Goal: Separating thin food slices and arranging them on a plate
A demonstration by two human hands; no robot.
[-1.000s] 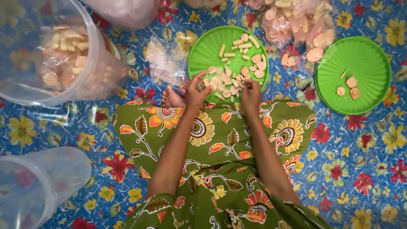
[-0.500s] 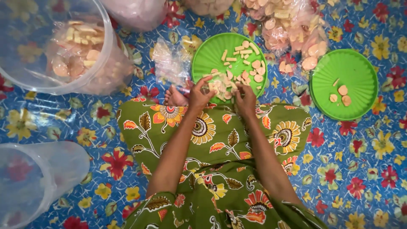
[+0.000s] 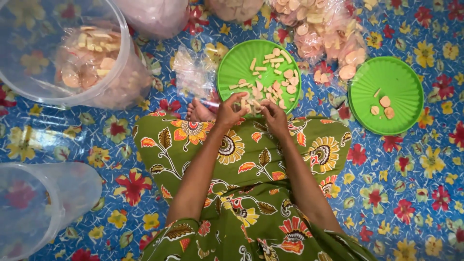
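We see both hands meeting at the near rim of the round green ribbed plastic plate [image 3: 241, 63]: left hand [image 3: 229, 112] with its grip pinched together on a few pale cracker pieces [image 3: 249, 104], right hand [image 3: 273, 116] with fingers curled close beside them, though we cannot tell whether its grip is clamped on anything or only touching. Step in hand, we judge: picking and sorting pieces at the plate edge; a fine pinch suits such small, dry, brittle-looking bits. The plate carries a mix of thin pale sticks and flat round pinkish discs [image 3: 289, 73], scattered loose. Wrists rest over a lap in green floral-print cloth [image 3: 241, 159], a bare foot [image 3: 198, 112] poking out to the left. Just left of the plate lies a crinkled clear plastic bag [image 3: 193, 77]. To the right, a second green plastic plate [image 3: 401, 82] with only a few discs; above, clear bags of crackers [image 3: 319, 29]. Far left, a large translucent plastic tub [image 3: 123, 63] holding bagged crackers, and an overturned clear container [image 3: 43, 208], all on a glossy blue flowered floor mat [image 3: 411, 193].
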